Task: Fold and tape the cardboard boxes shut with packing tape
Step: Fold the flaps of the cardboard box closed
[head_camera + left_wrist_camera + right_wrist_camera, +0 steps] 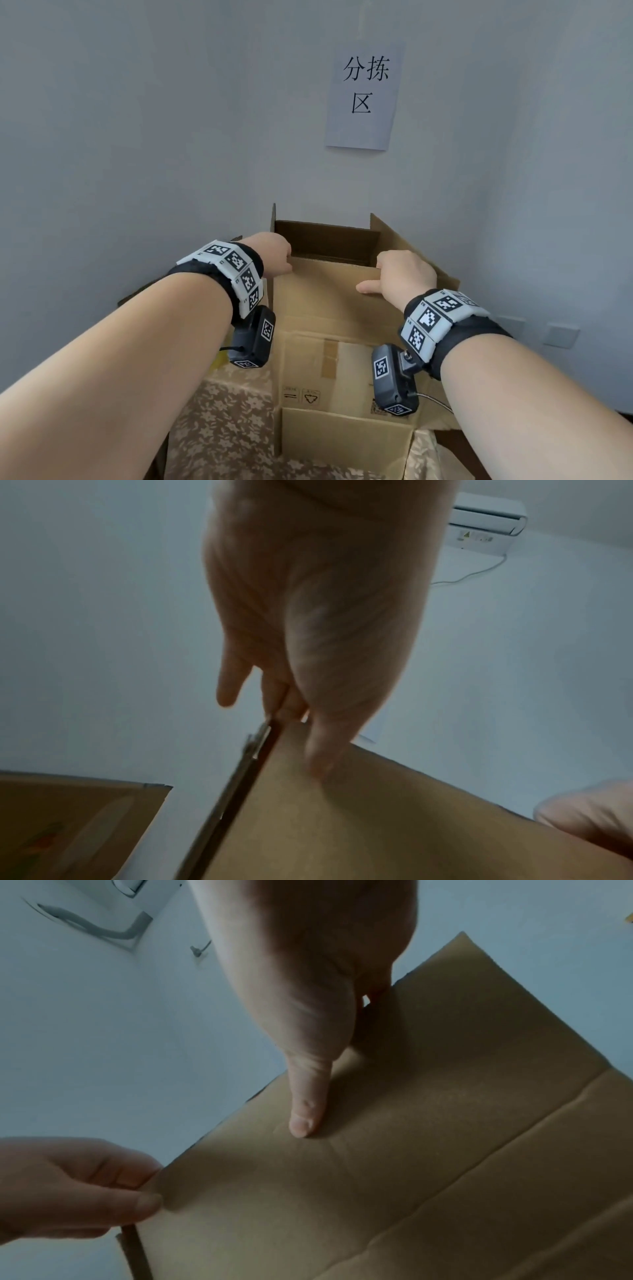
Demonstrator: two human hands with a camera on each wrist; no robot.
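Observation:
An open brown cardboard box (pixel 342 435) stands in front of me. Its near flap (pixel 325 294) is raised. My left hand (pixel 286 260) grips the flap's upper left corner, thumb on the near face and fingers over the edge (pixel 291 710). My right hand (pixel 376 277) grips the upper right edge, its thumb (pixel 304 1115) pressed flat on the near face of the flap (pixel 411 1150) and its fingers hidden behind. The far flap (pixel 325 240) and the right flap (pixel 411 250) stand up. No roll of packing tape is in view.
The box rests on a floral cloth (pixel 222 421) close to a grey wall with a paper sign (pixel 363 96). Wall sockets (pixel 561 334) sit low on the right. Another cardboard panel (pixel 75 826) lies to the left. An air conditioner (pixel 486 526) hangs high.

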